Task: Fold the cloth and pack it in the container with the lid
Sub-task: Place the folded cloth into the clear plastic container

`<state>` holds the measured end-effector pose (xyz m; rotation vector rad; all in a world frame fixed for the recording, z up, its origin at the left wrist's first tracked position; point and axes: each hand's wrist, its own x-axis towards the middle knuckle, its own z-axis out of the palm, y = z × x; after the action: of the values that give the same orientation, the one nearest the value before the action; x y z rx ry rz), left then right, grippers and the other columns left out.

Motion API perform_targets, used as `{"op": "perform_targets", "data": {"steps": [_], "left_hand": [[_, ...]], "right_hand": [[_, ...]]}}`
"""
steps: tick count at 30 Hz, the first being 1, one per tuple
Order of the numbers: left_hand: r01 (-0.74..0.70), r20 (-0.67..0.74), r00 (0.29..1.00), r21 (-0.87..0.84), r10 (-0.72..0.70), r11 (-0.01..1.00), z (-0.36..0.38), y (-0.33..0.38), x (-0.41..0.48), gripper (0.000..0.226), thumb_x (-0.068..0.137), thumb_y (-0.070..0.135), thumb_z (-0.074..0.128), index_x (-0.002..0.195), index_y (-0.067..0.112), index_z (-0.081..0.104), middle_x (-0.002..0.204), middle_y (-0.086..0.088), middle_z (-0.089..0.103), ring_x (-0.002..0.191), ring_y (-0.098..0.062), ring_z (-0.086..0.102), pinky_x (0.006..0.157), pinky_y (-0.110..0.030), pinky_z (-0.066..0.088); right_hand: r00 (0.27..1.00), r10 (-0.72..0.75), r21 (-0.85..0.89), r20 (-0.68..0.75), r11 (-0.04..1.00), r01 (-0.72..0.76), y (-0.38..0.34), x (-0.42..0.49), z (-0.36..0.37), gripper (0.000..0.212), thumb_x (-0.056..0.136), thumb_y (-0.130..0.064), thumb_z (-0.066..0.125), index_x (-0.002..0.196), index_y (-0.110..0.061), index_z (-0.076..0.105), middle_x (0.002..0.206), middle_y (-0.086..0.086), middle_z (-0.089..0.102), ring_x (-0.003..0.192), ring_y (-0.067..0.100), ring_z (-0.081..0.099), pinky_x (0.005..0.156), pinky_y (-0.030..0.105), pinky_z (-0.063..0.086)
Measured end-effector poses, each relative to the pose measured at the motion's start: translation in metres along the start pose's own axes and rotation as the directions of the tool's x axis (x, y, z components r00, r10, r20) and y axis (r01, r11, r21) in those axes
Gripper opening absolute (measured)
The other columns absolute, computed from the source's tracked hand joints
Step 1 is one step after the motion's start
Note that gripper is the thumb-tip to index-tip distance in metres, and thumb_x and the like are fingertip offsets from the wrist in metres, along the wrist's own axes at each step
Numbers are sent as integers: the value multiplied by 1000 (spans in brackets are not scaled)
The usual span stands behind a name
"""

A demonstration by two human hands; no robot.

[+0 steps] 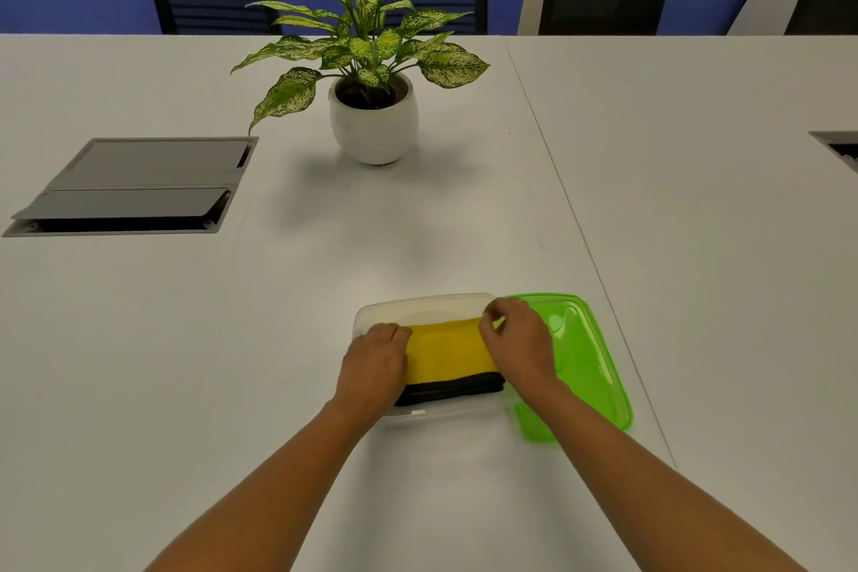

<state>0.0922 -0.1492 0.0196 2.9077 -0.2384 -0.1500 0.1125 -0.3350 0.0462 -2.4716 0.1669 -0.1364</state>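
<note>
Near the front edge of the white desk [162,339], the folded yellow cloth [448,351] (a dark layer shows along its near side) lies inside the clear container [418,307]. The left hand [373,362] presses on the cloth's left end and the right hand [517,346] pinches its right end. The green lid [585,362] lies flat on the desk, touching the container's right side.

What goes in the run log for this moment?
folded yellow-and-black cloth in clear plastic container | both hands pressing it | green plastic lid off, beside
</note>
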Motion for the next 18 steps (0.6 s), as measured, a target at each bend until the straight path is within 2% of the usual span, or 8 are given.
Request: {"op": "perform_targets", "data": {"steps": [2,4,6,8,10,12,15,18], "left_hand": [[-5,-56,998,27,7,1000,0,-4,-3,39,93,19,42,132,16,46,139,-6,49,130,-21,43,106,-36,36],[41,-43,998,56,-38,998,2,-10,-7,39,94,24,42,133,17,45,145,-5,42,137,-19,34,112,-40,28],[78,-22,997,66,-77,995,6,-15,-11,42,95,32,42,134,17,43,150,-6,35,142,-19,25,115,-45,23],[90,4,996,78,-91,993,10,-18,-16,47,96,39,40,138,17,38,155,-7,27,145,-20,18,115,-47,20],[94,18,995,85,-96,992,14,-19,-18,50,96,42,37,140,18,35,157,-7,19,147,-21,13,116,-49,19],[102,18,995,68,-103,993,15,-20,-19,51,96,42,36,141,17,35,158,-8,17,147,-23,11,116,-50,19],[101,17,995,45,-102,994,15,-20,-20,50,96,41,36,140,16,36,158,-9,18,147,-24,11,116,-51,19],[109,24,994,51,-110,993,15,-22,-20,49,97,41,34,140,17,35,158,-8,17,147,-24,10,117,-50,18]], "right_hand": [[989,77,74,-126,995,-68,9,3,-7,13,87,-16,56,89,-7,65,93,9,66,82,26,62,68,28,40],[973,188,84,-135,980,-178,25,3,-9,13,87,-13,56,91,-4,64,96,12,66,88,28,60,69,28,37],[953,299,80,-40,952,-295,44,-1,-8,14,85,-9,57,94,-3,65,100,15,68,93,31,61,73,32,43],[928,354,33,118,932,-360,60,-6,-3,17,84,-4,56,97,-2,66,103,18,68,96,33,61,77,34,47],[894,362,-44,264,930,-364,72,-13,3,20,83,-1,55,100,-1,66,106,19,68,95,32,61,75,32,46],[864,354,-124,358,935,-332,77,-20,8,20,83,-4,58,102,-2,64,109,19,66,87,25,56,69,27,40],[864,325,-218,385,941,-257,79,-25,13,22,83,-15,64,102,-4,61,111,15,64,93,26,57,67,24,32],[877,295,-279,380,940,-195,77,-26,14,25,85,-24,63,101,-5,61,110,14,64,102,29,59,70,29,39]]}}
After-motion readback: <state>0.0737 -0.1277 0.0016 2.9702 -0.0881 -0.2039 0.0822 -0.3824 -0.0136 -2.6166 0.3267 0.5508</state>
